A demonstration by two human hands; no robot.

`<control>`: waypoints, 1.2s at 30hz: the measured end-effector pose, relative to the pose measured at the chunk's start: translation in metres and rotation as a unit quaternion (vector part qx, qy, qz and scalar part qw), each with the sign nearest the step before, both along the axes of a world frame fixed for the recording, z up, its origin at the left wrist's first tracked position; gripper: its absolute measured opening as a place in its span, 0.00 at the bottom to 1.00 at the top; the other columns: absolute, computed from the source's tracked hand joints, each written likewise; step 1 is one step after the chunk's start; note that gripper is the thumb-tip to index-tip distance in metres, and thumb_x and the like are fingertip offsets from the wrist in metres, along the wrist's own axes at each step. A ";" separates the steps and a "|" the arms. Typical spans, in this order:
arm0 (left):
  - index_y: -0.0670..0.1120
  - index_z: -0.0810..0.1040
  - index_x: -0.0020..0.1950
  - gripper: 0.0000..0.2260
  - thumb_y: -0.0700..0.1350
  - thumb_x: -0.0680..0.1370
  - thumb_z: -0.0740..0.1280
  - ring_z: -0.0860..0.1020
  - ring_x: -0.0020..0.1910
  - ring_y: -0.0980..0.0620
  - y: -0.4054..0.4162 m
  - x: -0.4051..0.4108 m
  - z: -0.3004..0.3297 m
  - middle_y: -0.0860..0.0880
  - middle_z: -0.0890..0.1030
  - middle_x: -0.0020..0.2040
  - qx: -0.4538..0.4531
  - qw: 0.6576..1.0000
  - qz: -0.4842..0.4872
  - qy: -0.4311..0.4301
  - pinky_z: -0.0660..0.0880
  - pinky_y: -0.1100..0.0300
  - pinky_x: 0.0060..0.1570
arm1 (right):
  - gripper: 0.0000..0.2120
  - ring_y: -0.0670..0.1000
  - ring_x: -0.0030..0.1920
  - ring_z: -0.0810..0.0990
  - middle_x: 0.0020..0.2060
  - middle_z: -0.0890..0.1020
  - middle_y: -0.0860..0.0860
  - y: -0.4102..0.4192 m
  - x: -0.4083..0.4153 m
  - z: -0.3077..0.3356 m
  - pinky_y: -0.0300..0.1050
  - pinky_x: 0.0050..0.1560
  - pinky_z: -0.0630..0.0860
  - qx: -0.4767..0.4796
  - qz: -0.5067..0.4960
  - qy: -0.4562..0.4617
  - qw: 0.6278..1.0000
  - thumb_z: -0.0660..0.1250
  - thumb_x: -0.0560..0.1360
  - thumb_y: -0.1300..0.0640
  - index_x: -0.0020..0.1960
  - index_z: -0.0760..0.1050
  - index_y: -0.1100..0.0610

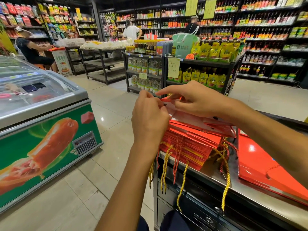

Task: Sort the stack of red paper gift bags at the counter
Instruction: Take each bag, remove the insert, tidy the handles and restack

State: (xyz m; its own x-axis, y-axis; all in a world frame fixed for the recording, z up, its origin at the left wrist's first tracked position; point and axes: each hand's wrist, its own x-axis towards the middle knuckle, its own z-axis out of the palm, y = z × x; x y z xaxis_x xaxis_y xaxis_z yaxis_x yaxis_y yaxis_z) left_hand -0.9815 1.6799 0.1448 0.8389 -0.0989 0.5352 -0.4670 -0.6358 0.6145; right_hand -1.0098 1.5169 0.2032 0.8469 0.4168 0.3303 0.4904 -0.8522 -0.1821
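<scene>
Head view: one camera only, looks down at both hands over the counter edge.
Stack: pile of flat-folded red paper gift bags [190, 144] lies on the steel counter top [215, 177] at its near-left corner, just under the hands.
Cords: twisted yellow and red rope handles [166, 164] hang from the pile over the counter front.
Top bag: red paper bag with white inner face [191, 116] is lifted partly off the pile, mouth edge up between the hands.
Separate bag: large glossy red bag lying flat [260, 165] sits right of the pile, near it; touching or not, cannot tell.
Handling, judged: paper is light, thin, stiff only along the folds; creases and tears easily; glossy faces likely slide on each other, so the pile may slump if pushed.
Where to hold, judged: pinch the folded top rim near the cord holes, not the cords, which tangle.
Left hand [150, 114]: fingers curled, pinching the top bag's rim at its left end.
Right hand [196, 100]: thumb and fingers closed on the same rim farther right, other fingers partly spread above it.
Background: green chest freezer [50, 147] stands left across the aisle, well apart.
</scene>
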 end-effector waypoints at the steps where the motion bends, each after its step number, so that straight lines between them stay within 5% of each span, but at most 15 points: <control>1: 0.46 0.86 0.50 0.06 0.46 0.79 0.71 0.76 0.52 0.51 -0.001 0.000 -0.001 0.53 0.71 0.53 0.003 1.000 -0.001 0.000 0.79 0.49 0.49 | 0.23 0.29 0.34 0.77 0.54 0.86 0.52 0.000 0.000 -0.001 0.26 0.35 0.69 0.006 -0.002 0.000 1.000 0.63 0.81 0.65 0.73 0.74 0.52; 7: 0.46 0.87 0.48 0.05 0.47 0.78 0.74 0.73 0.46 0.60 0.002 0.003 -0.009 0.57 0.69 0.50 -0.054 0.998 -0.037 -0.018 0.76 0.60 0.47 | 0.23 0.25 0.37 0.75 0.53 0.84 0.47 -0.001 -0.003 0.000 0.23 0.37 0.68 0.019 -0.012 -0.007 1.000 0.63 0.81 0.67 0.74 0.74 0.54; 10: 0.46 0.87 0.47 0.03 0.45 0.77 0.75 0.71 0.47 0.70 0.010 0.002 -0.014 0.57 0.71 0.50 -0.089 0.994 -0.059 -0.019 0.70 0.71 0.43 | 0.21 0.31 0.39 0.78 0.43 0.81 0.39 0.001 -0.003 -0.006 0.28 0.37 0.68 0.025 -0.014 -0.008 1.000 0.63 0.81 0.64 0.72 0.76 0.52; 18: 0.46 0.87 0.46 0.03 0.43 0.77 0.73 0.77 0.48 0.61 0.030 0.001 -0.020 0.55 0.78 0.51 -0.097 0.989 -0.111 -0.016 0.76 0.67 0.46 | 0.19 0.35 0.35 0.77 0.30 0.75 0.36 0.006 -0.003 -0.013 0.29 0.36 0.67 0.028 -0.011 -0.016 0.999 0.64 0.82 0.63 0.72 0.76 0.54; 22: 0.47 0.87 0.48 0.03 0.43 0.78 0.72 0.77 0.51 0.64 0.036 0.001 -0.018 0.57 0.79 0.52 -0.107 0.984 -0.144 -0.001 0.77 0.68 0.48 | 0.19 0.28 0.38 0.76 0.35 0.75 0.21 0.002 -0.003 -0.011 0.25 0.39 0.68 0.035 -0.001 -0.016 0.999 0.64 0.81 0.66 0.70 0.78 0.56; 26: 0.50 0.87 0.50 0.04 0.46 0.79 0.72 0.79 0.51 0.62 0.041 0.003 -0.020 0.57 0.81 0.51 -0.104 0.982 -0.158 -0.001 0.80 0.61 0.52 | 0.16 0.33 0.45 0.80 0.43 0.82 0.34 0.001 -0.001 -0.006 0.29 0.44 0.72 0.055 -0.001 0.057 0.997 0.65 0.81 0.62 0.65 0.82 0.52; 30: 0.56 0.85 0.51 0.05 0.46 0.79 0.72 0.81 0.52 0.61 0.049 0.005 -0.021 0.61 0.83 0.50 -0.111 0.974 -0.196 0.007 0.81 0.57 0.54 | 0.15 0.46 0.59 0.82 0.57 0.85 0.43 -0.005 0.002 -0.004 0.54 0.62 0.78 0.103 0.015 0.138 0.985 0.63 0.80 0.54 0.62 0.84 0.49; 36: 0.52 0.84 0.51 0.04 0.44 0.78 0.73 0.84 0.51 0.60 0.056 0.001 -0.018 0.59 0.86 0.48 -0.217 0.943 -0.249 0.039 0.81 0.66 0.49 | 0.11 0.43 0.51 0.80 0.52 0.83 0.41 -0.017 0.015 -0.017 0.50 0.53 0.77 0.056 0.000 0.127 0.990 0.69 0.79 0.54 0.57 0.84 0.42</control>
State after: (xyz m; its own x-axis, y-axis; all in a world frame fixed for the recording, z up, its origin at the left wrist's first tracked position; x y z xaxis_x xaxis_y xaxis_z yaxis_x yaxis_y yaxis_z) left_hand -0.9809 1.7358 0.1263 0.7848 -0.2774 0.5542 -0.5837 -0.0303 0.8114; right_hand -0.9952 1.5003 0.1863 0.9090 0.3888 0.1500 0.4157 -0.8200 -0.3934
